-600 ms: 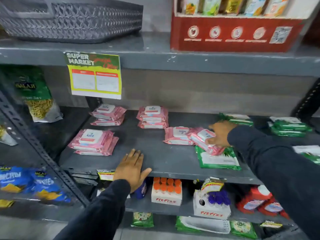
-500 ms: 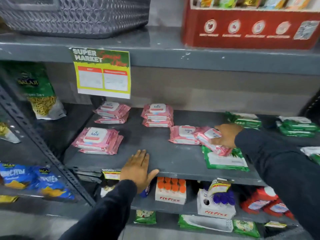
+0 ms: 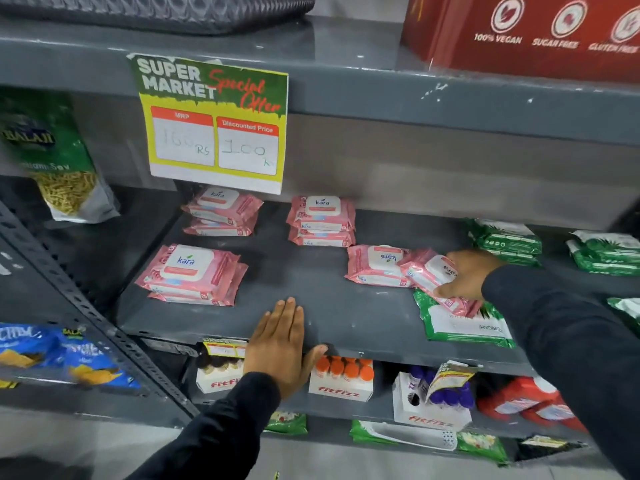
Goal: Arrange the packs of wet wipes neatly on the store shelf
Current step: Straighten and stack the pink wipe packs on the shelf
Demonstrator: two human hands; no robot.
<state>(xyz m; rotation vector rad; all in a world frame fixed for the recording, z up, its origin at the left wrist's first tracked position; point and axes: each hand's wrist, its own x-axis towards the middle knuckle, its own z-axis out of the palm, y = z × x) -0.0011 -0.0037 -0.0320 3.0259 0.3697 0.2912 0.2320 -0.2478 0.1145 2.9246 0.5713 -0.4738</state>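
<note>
Pink wet-wipe packs lie in small stacks on the grey shelf [image 3: 332, 317]: one stack front left [image 3: 194, 273], one back left [image 3: 223, 213], one back middle [image 3: 322, 220]. A single pink pack [image 3: 375, 265] lies label-reversed right of centre. My right hand [image 3: 467, 273] grips a tilted pink pack [image 3: 431, 282] that rests partly on a flat green pack [image 3: 464, 327]. My left hand [image 3: 280, 344] lies flat and open on the shelf's front edge, holding nothing.
Green wipe packs [image 3: 505, 242] and more green packs [image 3: 606, 251] are stacked at the back right. A yellow offer sign [image 3: 214, 123] hangs from the upper shelf. Bottle boxes [image 3: 341, 379] fill the lower shelf. Snack bags [image 3: 59, 161] hang at left.
The view has drawn closer to the shelf. My right hand has closed further around the tilted pink pack; my left hand stays flat on the shelf edge.
</note>
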